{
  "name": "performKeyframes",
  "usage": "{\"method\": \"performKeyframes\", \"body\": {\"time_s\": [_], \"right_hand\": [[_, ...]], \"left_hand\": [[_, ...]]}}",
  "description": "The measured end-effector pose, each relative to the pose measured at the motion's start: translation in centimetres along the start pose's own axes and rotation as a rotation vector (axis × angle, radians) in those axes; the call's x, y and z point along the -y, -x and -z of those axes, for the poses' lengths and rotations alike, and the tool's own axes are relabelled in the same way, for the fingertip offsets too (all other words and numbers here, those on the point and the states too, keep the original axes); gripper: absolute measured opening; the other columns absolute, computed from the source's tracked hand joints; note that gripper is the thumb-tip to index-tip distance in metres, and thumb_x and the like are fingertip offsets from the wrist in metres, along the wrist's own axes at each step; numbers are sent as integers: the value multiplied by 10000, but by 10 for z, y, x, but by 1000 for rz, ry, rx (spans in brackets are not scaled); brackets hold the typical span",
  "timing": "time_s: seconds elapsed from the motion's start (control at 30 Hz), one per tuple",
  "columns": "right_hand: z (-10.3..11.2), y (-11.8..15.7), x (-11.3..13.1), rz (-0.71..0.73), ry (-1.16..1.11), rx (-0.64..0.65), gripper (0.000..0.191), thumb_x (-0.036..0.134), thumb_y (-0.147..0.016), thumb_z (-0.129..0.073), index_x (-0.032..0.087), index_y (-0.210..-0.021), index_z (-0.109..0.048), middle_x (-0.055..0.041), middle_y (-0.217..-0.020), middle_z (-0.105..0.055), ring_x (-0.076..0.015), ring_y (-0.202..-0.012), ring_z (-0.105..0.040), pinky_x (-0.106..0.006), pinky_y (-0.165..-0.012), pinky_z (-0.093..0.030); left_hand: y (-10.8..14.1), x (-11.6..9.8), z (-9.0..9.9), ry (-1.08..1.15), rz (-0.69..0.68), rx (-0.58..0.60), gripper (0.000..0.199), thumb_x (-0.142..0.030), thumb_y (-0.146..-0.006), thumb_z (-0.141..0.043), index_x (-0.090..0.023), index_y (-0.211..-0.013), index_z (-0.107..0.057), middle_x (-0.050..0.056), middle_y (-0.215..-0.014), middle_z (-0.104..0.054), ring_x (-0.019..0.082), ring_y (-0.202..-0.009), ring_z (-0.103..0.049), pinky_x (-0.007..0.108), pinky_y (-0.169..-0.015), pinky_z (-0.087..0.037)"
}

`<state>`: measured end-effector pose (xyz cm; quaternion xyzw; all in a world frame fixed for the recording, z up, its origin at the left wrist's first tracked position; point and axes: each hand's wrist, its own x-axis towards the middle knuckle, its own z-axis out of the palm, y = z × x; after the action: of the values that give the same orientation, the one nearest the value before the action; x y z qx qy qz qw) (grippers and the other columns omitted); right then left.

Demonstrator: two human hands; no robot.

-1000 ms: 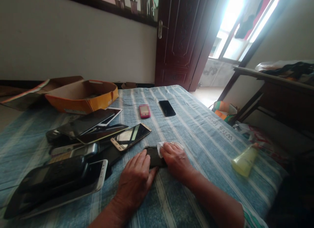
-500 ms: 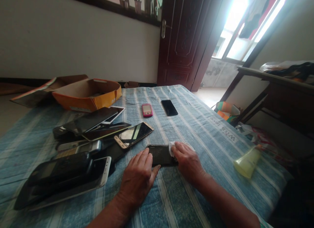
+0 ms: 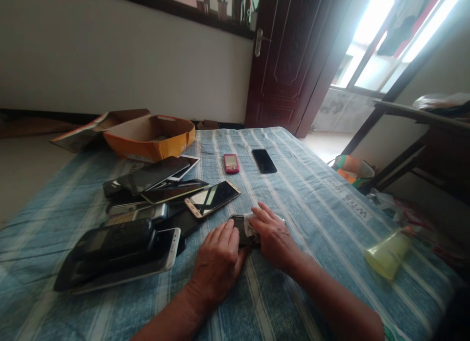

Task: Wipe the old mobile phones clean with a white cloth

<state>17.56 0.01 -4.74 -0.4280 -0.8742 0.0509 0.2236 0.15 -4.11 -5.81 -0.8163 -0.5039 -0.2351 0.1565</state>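
Note:
A dark smartphone [image 3: 238,224] lies flat on the striped blue cloth between my hands, partly covered by them. My left hand [image 3: 217,248] grips its left end, fingers on the top edge and thumb along the near edge. My right hand [image 3: 272,233] presses a crumpled white wipe [image 3: 250,228] against the phone's screen, over its middle and right part. Just left of my hands lies a gold smartphone [image 3: 213,199] with a reflection on its glass. Beyond them are a small pink phone [image 3: 231,163] and a black smartphone [image 3: 264,161].
A pile of old phones [image 3: 121,248] spreads over the left side, with an open orange cardboard box [image 3: 150,145] behind it. A yellow translucent bottle [image 3: 387,255] lies at the right. A dark red door [image 3: 282,61] stands beyond the cloth.
My right hand has slid the wipe leftward along the phone toward my left hand. My left hand keeps its hold. The whole view has shifted, so everything appears farther right.

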Motion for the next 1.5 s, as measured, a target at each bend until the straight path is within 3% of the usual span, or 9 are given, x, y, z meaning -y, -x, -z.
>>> {"method": "performKeyframes", "body": {"time_s": [0.2, 0.37, 0.63, 0.8, 1.03, 1.23, 1.5], "right_hand": [[1, -16, 8, 14, -65, 84, 259, 19, -827, -468, 183, -930, -640, -72, -1045, -642, -195, -1052, -554, -294, -935, -415], [-5, -26, 12, 6, -23, 111, 206, 33, -828, -492, 183, -820, -633, -42, -893, -621, -171, -853, -545, -261, -766, -415], [-9, -22, 7, 21, -24, 33, 223, 35, -841, -475, 198, -768, -607, -34, -851, -602, -175, -871, -536, -264, -791, -421], [-14, -31, 12, 61, -97, 47, 229, 36, -853, -463, 186, -813, -632, -37, -865, -610, -159, -865, -545, -252, -790, -432], [-9, -25, 7, 31, -84, 56, 240, 21, -842, -460, 187, -806, -630, -43, -891, -617, -172, -921, -542, -253, -822, -418], [-16, -37, 16, 24, -23, 68, 227, 47, -852, -455, 192, -756, -602, -29, -836, -597, -164, -838, -534, -251, -766, -410], [-9, -29, 6, -12, 12, 63, 255, 4, -807, -440, 197, -780, -605, -44, -884, -606, -178, -891, -540, -260, -787, -412]], "left_hand": [[0, -2, -1, 17, 14, -21, 286, -294, -863, -558, -41, -953, -654, 232, -1050, -687, 329, -954, -663, 447, -825, -558], [2, -3, -2, 50, 44, 2, 337, -333, -881, -523, -49, -1028, -632, 223, -1083, -678, 314, -992, -650, 447, -860, -543], [1, -8, 1, 28, 66, 28, 300, -294, -884, -502, -65, -1012, -648, 207, -1094, -682, 304, -1005, -652, 435, -879, -533], [-1, -10, 1, 38, 74, 13, 283, -206, -882, -478, -32, -1014, -657, 215, -1069, -688, 295, -1001, -654, 415, -886, -531], [1, -12, 2, 56, 87, 57, 305, -247, -871, -509, -28, -1032, -647, 225, -1117, -669, 316, -1032, -635, 444, -888, -526], [1, -13, 2, 98, 118, 46, 274, -156, -884, -436, -58, -1056, -626, 202, -1082, -672, 284, -1024, -636, 426, -883, -524], [4, -15, 2, 100, 140, 35, 270, -220, -870, -483, -54, -1021, -634, 235, -1106, -649, 326, -1043, -609, 476, -876, -516]]}}
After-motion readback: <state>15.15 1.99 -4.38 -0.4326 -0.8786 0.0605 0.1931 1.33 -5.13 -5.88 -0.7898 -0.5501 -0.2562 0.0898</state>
